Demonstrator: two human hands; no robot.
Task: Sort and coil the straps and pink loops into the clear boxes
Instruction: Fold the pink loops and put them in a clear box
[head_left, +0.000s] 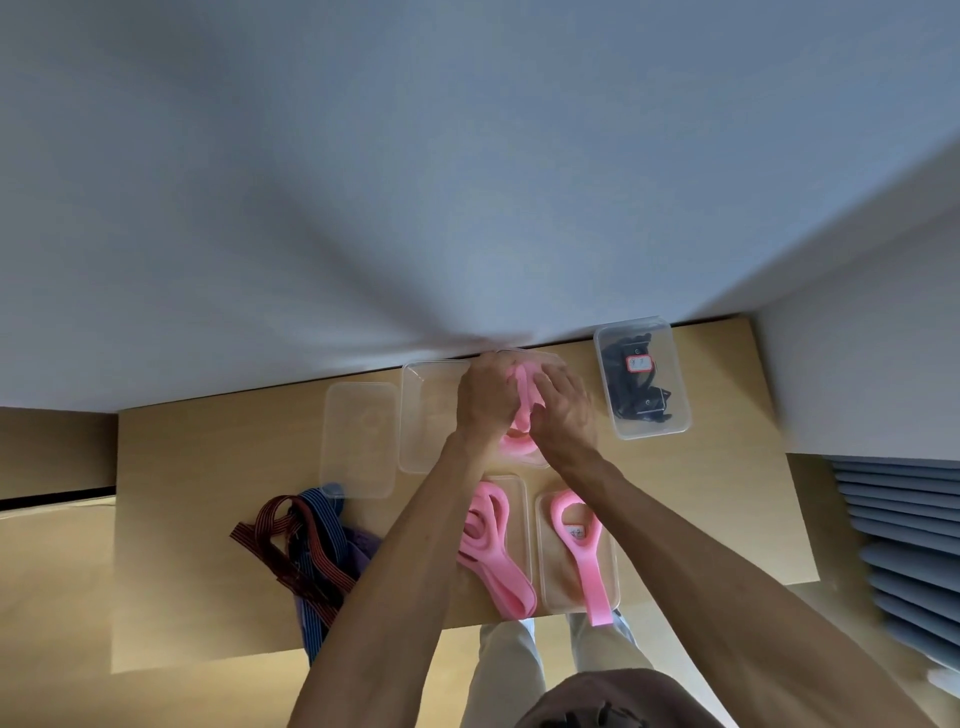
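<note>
Both the left hand (485, 397) and right hand (563, 410) curled their fingers around a soft pink rubbery loop (519, 415) over a clear plastic box (550, 359)

Plain indoor room, probably an office or study room rather than a kitchen or workshop; the exact kind cannot be told. Evidence: 1 light wood-laminate desk (197, 467) set flush against a bare pale grey-white wall (363, 182), with matching wood-toned flooring (52, 597) below. At right, a white ledge stands above grey horizontal slats (904, 545), either a blind or a vent. The desk carries several clear plastic storage boxes (358, 441), 1 of them (644, 376) bearing a small red-edged label, which points to tidy sorting work.
</note>
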